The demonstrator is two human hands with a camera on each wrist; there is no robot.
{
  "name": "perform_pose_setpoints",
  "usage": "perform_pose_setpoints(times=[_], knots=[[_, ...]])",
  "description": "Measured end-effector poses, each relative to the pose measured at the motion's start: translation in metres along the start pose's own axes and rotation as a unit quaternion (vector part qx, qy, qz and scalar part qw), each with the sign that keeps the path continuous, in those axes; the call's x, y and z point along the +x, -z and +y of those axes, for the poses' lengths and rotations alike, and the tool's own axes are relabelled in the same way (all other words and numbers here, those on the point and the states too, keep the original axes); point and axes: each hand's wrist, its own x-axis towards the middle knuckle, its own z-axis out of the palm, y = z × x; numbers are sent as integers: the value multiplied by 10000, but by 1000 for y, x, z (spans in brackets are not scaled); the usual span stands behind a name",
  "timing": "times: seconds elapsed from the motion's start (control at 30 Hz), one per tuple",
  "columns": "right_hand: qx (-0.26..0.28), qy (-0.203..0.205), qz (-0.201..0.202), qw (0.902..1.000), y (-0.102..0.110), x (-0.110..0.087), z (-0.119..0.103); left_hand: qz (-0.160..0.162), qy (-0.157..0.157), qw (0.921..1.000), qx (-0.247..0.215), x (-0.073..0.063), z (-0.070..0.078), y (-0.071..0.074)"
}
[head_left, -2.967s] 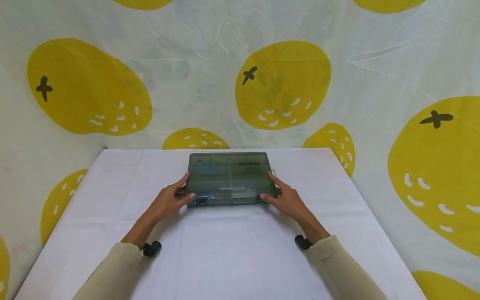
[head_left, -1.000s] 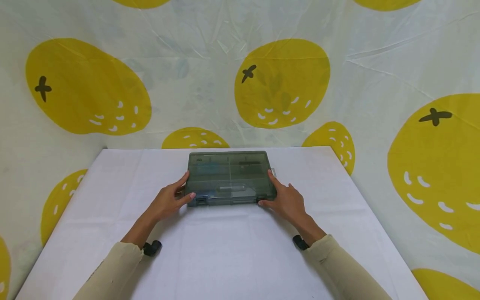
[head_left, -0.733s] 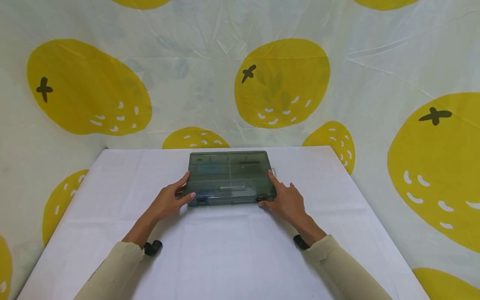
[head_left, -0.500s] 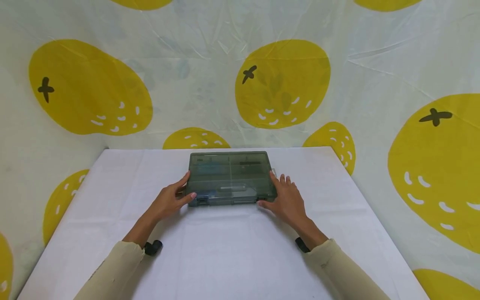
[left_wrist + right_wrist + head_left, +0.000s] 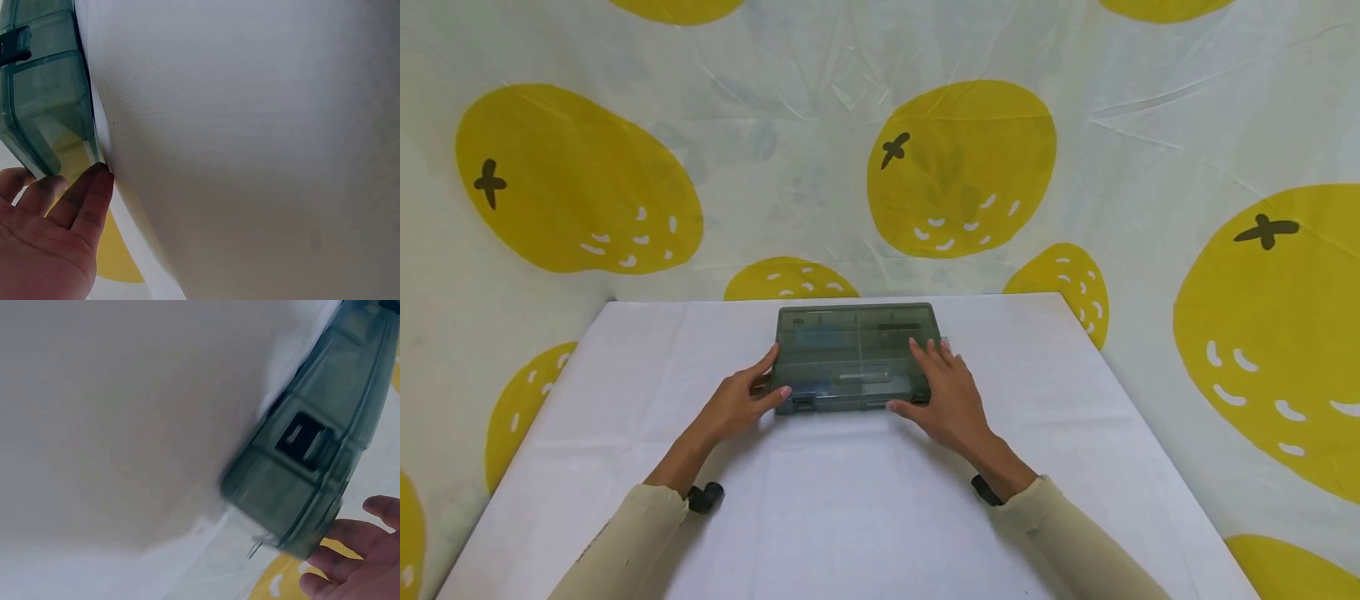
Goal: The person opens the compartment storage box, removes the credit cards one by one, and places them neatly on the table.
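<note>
A translucent grey-green plastic organizer box [image 5: 820, 358] lies on the table with its lid down. Dividers and some bluish and dark contents show faintly through the lid. My left hand [image 5: 737, 404] holds its left front corner, thumb on the front edge near a dark latch [image 5: 14, 47], fingertips against the side. My right hand [image 5: 951, 400] is at the right end, fingers spread and nearly straight over the lid's right part, thumb extended along the front edge. Seen from the right wrist, the front's other black latch [image 5: 304, 440] is uncovered and the fingers [image 5: 356, 536] are beside the lid edge.
A white cloth covers the table [image 5: 850, 508]. Its back edge lies just behind the box, against a curtain [image 5: 805, 192] printed with yellow fruit. A small clear tab [image 5: 945, 342] sticks out from the box's right side.
My right hand has let go of the box's right side and moved left, its fingers now over the lid and its thumb farther along the front. Left hand and box have stayed put.
</note>
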Motion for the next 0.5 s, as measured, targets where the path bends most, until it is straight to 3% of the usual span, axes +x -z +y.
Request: perform_pose_setpoints(times=[0.5], knots=[[-126,267,-200,9994,-20,14,-35,-16,84,9999,70,1,2,-1]])
